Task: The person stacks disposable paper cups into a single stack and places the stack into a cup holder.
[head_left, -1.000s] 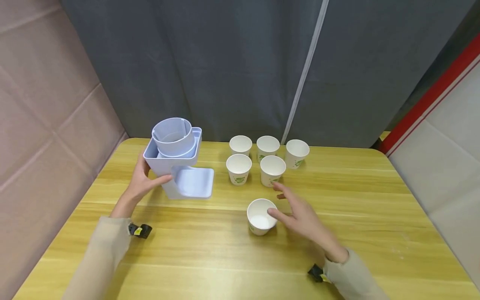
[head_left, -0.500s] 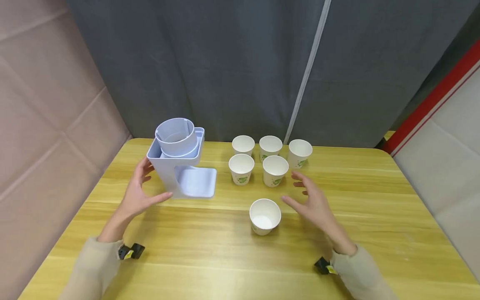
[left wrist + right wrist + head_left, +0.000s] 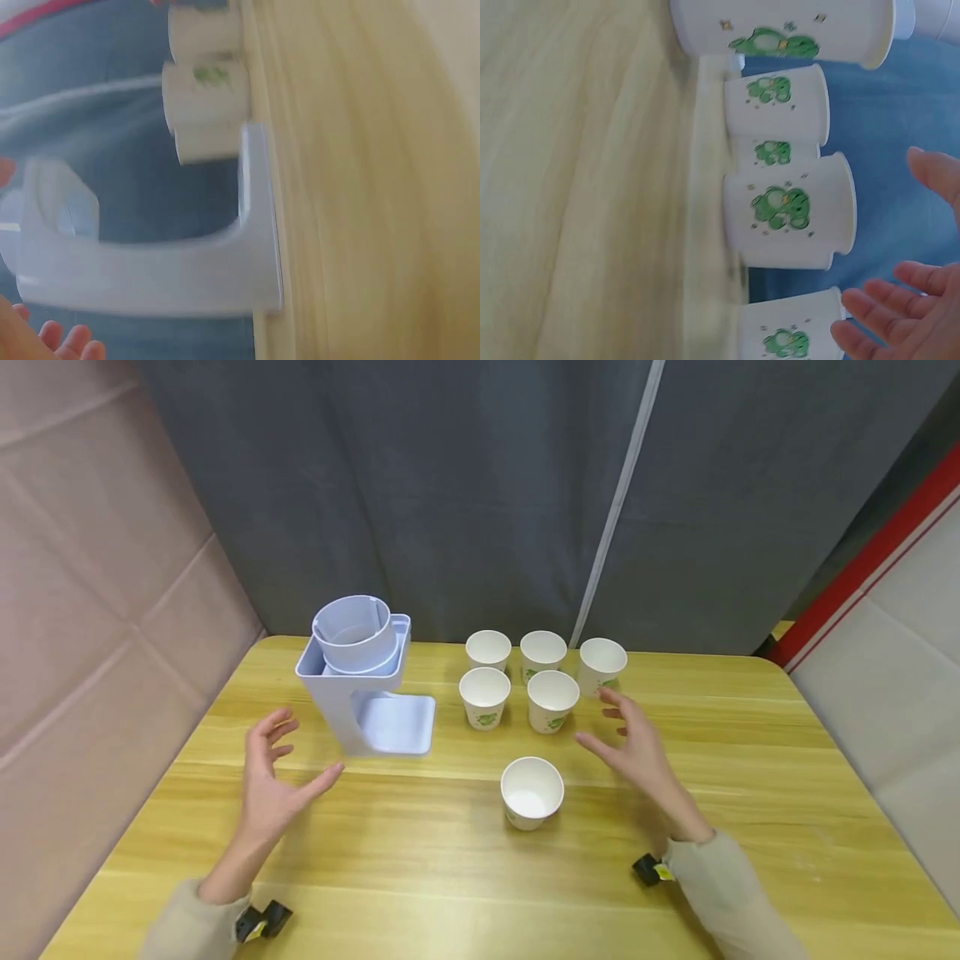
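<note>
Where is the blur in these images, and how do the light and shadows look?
Head view: fairly sharp, softly lit, faint shadows beside the front cup; left wrist view: blurred, the pale blue stand's edges smeared; right wrist view: green bear print readable, but the tabletop grain is soft.

Wooden table point(image 3: 420, 877): stretching under my left hand point(image 3: 270, 793) and right hand point(image 3: 639, 756)
Pale-blue stand point(image 3: 337, 710): standing beyond my left hand
Lone cup point(image 3: 532, 793): sitting between both
Five cups point(image 3: 553, 714): standing ahead-left of my right hand
</note>
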The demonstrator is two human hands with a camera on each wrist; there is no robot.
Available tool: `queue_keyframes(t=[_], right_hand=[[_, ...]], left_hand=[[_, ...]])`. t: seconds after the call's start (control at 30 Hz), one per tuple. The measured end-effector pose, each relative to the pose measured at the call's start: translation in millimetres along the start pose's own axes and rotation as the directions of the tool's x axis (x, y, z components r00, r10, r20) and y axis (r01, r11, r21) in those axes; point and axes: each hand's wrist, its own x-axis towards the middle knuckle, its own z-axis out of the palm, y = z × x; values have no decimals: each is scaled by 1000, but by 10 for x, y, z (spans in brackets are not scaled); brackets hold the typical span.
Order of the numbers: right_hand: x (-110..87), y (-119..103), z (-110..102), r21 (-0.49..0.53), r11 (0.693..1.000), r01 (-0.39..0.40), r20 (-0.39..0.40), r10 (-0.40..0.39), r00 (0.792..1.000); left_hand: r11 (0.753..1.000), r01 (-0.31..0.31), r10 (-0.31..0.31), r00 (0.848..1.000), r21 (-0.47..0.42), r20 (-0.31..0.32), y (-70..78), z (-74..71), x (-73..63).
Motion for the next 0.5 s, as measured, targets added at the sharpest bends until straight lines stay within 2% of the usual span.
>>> queue_keyframes(t=[0.13,0.23,0.33,0.5], right_hand=[[47,69,22,37,999,-31,27,30,999],[87,123,44,63,997,-51,40,49,998],[130,157,60,92,993,-81,41,77,996],[212,164,94,127,987,-94,35,90,995]], left_hand=[[991,-73,76,997,-109,18,-99,67,-112],[981,-106,122,988,-162,96,-136,180,-188],[975,-134,168,966,-178,195,-110,355,-239],[973,-154,207,910,-172,359,-79,689,-307]])
